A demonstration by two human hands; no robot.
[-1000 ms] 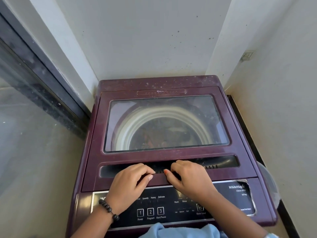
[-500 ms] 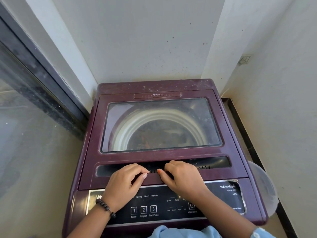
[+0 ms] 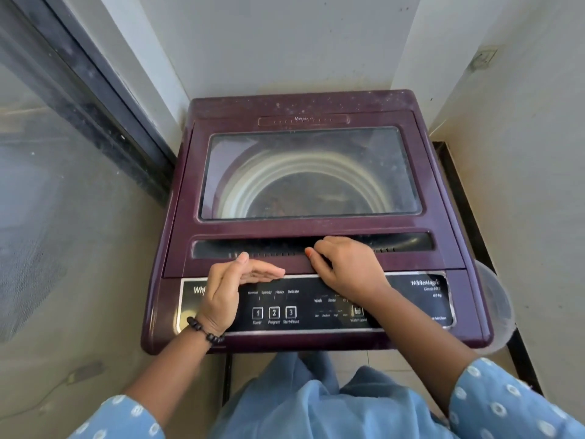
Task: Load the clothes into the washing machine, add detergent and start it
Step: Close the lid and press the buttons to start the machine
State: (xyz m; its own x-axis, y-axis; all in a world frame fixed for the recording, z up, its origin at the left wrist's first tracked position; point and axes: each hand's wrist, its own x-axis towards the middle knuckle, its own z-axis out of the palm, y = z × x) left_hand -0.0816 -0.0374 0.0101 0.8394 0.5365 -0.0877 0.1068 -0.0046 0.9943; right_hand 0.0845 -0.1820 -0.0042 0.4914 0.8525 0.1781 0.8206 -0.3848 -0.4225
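A maroon top-loading washing machine (image 3: 177,236) stands in a corner with its glass lid (image 3: 310,172) closed. Through the glass I see the pale drum ring and dark clothes inside. My right hand (image 3: 345,264) has its fingers curled into the lid's handle recess (image 3: 405,242). My left hand (image 3: 231,286) hovers over the black control panel (image 3: 411,299), fingers straight and pointing right, holding nothing. Buttons marked 1, 2 and 3 (image 3: 274,313) sit just right of my left wrist.
White walls close in behind and to the right of the machine. A dark-framed glass door (image 3: 63,153) runs along the left. A translucent plastic tub (image 3: 497,305) sits between machine and right wall. My blue clothing fills the bottom of the view.
My left hand has come off the lid handle and opened flat above the panel. My right hand stays on the handle. The camera has pulled back and tilted down.
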